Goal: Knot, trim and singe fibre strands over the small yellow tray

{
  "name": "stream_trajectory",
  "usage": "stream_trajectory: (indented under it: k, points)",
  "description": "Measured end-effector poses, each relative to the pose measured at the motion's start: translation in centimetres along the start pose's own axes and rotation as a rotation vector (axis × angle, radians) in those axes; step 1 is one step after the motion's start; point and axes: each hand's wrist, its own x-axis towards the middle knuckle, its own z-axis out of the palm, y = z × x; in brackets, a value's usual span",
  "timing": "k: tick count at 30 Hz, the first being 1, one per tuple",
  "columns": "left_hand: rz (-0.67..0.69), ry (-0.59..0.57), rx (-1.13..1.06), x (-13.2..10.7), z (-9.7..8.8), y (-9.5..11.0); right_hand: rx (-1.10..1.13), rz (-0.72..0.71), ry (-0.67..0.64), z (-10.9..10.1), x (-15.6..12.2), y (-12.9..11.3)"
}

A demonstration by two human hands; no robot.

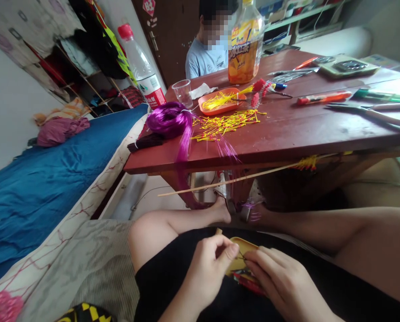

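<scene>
Above my lap, my left hand (pixel 213 257) is closed, thumb and forefinger pinching one end of a thin dark wire-like strand (pixel 242 255). The fingers of my right hand (pixel 280 275) are closed at the strand's other end; whether they hold more is hidden. Beneath both hands lies a small yellow tray (pixel 242 245) on the dark cloth over my lap. A red object (pixel 248 282) partly shows under my right hand, too covered to name.
The red-brown table (pixel 287 134) ahead bears purple thread (pixel 169 118), yellow red-tipped stems (pixel 226 123), an orange tray (pixel 208 109), pliers (pixel 370 112) and two bottles. A thin stick (pixel 233 181) juts along its near edge. A person (pixel 206 58) sits across; a bed (pixel 69 156) stands left.
</scene>
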Motion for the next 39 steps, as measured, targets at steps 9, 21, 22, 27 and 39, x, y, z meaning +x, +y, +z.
stream_trajectory:
  k: [9, 21, 22, 27, 39]
  points:
    - [0.636, 0.314, 0.571, -0.9, 2.1, -0.5, 0.290, 0.262, -0.283, 0.1, 0.5, -0.5]
    - [0.086, -0.092, 0.203, -1.2, 1.5, -0.8, 0.460, 0.413, -0.309, 0.3, -0.6, 0.6]
    - [0.085, -0.100, 0.194, -1.4, 1.5, -0.7, 0.451, 0.408, -0.309, 0.1, -0.5, 0.6]
    - [0.190, -0.022, 0.119, -1.8, 1.9, -0.5, 0.454, 0.434, -0.314, -0.6, 0.3, -0.5]
    - [0.044, 0.191, -0.211, -2.5, 2.4, -2.0, 0.527, 0.537, -0.142, -1.7, 0.0, 0.4]
